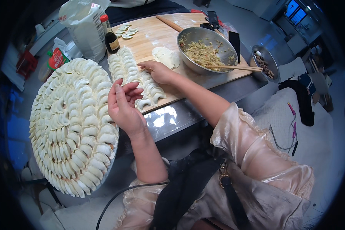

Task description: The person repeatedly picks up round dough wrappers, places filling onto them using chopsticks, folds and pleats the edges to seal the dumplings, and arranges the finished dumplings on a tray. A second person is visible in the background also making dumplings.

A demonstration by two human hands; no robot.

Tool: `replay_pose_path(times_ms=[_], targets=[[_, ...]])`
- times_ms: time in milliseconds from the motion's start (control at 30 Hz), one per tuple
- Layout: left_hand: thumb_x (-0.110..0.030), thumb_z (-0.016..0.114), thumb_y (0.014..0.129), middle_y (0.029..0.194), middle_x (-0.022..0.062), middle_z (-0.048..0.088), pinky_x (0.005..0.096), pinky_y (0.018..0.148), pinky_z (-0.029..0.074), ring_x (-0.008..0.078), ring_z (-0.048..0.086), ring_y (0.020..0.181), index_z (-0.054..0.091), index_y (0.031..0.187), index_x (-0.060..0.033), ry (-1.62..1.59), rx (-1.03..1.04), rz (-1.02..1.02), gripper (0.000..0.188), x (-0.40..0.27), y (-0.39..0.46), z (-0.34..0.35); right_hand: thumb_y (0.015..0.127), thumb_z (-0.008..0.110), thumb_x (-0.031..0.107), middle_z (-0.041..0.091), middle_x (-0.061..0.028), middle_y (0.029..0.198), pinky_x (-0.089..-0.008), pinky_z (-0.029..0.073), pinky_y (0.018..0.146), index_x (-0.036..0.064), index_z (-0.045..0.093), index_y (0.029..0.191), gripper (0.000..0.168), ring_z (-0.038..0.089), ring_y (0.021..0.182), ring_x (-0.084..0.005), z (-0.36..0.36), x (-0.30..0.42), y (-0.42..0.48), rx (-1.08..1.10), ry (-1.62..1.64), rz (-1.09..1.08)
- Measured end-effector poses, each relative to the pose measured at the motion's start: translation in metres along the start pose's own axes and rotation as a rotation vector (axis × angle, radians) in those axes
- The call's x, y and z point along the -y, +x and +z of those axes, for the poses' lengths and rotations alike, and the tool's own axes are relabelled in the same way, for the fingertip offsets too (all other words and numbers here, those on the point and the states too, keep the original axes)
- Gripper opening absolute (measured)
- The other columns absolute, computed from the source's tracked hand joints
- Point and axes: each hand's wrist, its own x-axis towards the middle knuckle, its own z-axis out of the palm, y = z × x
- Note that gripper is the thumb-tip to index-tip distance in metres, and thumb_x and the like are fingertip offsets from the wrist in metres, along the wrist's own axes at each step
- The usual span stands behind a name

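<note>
My left hand (125, 107) is raised between the round tray and the board, palm turned up and fingers loosely curled apart, nothing in it. My right hand (162, 72) reaches over the wooden board (149, 31), its fingertips at the top of the nearest row of dumplings (151, 84); whether they pinch a dumpling is hidden. Just beyond that hand lies a stack of dough wrappers (165, 57). A steel bowl of chopped filling (204, 53) stands to the right, with wooden chopsticks (235, 67) across its rim.
A round tray packed with dumplings (74, 123) fills the left. Behind it stand a sauce bottle (110, 36), a flour bag (87, 31) and a red-and-green packet (57, 59). A rolling pin (169, 23), several dumplings (126, 31), a phone (234, 44) and a second metal bowl (264, 63) lie farther off.
</note>
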Motion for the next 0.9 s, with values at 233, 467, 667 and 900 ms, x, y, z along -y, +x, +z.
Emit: replay_pose_path(times_ms=[233, 467, 667, 900], targets=[[-0.019, 0.047, 0.096, 0.082, 0.0128, 0.065, 0.0226, 0.058, 0.047, 0.0144, 0.061, 0.065, 0.053, 0.108, 0.0032, -0.001, 0.038, -0.019, 0.026, 0.002, 0.0, -0.001, 0.08, 0.047, -0.004, 0.056, -0.0184, 0.114, -0.0357, 0.039, 0.098, 0.001, 0.059, 0.113, 0.035, 0.053, 0.11, -0.032, -0.031, -0.011, -0.032, -0.422, -0.312, -0.073], [-0.019, 0.048, 0.096, 0.082, 0.0125, 0.065, 0.0224, 0.059, 0.047, 0.0147, 0.062, 0.067, 0.054, 0.108, 0.0032, 0.023, 0.097, -0.075, 0.026, 0.006, -0.001, 0.001, 0.081, 0.06, 0.009, 0.043, -0.0219, 0.127, -0.0385, 0.036, 0.1, -0.003, 0.048, 0.123, 0.046, 0.044, 0.117, -0.0359, -0.031, -0.031, -0.024, -0.436, -0.451, -0.012], [-0.019, 0.049, 0.095, 0.083, 0.0123, 0.066, 0.0223, 0.059, 0.046, 0.0146, 0.062, 0.067, 0.054, 0.108, 0.0029, 0.033, 0.111, -0.087, 0.026, 0.006, 0.0, 0.0, 0.075, 0.068, 0.025, 0.041, -0.0191, 0.129, -0.0401, 0.036, 0.101, 0.002, 0.05, 0.125, 0.057, 0.039, 0.121, -0.0343, -0.033, -0.03, 0.008, -0.41, -0.588, 0.189], [-0.019, 0.048, 0.096, 0.083, 0.013, 0.065, 0.0228, 0.061, 0.046, 0.0153, 0.062, 0.068, 0.055, 0.108, 0.0043, 0.052, 0.115, -0.075, 0.028, 0.006, 0.001, 0.001, 0.074, 0.067, 0.026, 0.041, -0.0177, 0.129, -0.0379, 0.038, 0.1, 0.006, 0.052, 0.125, 0.056, 0.043, 0.118, -0.0337, -0.036, -0.022, -0.005, -0.291, -0.564, 0.228]])
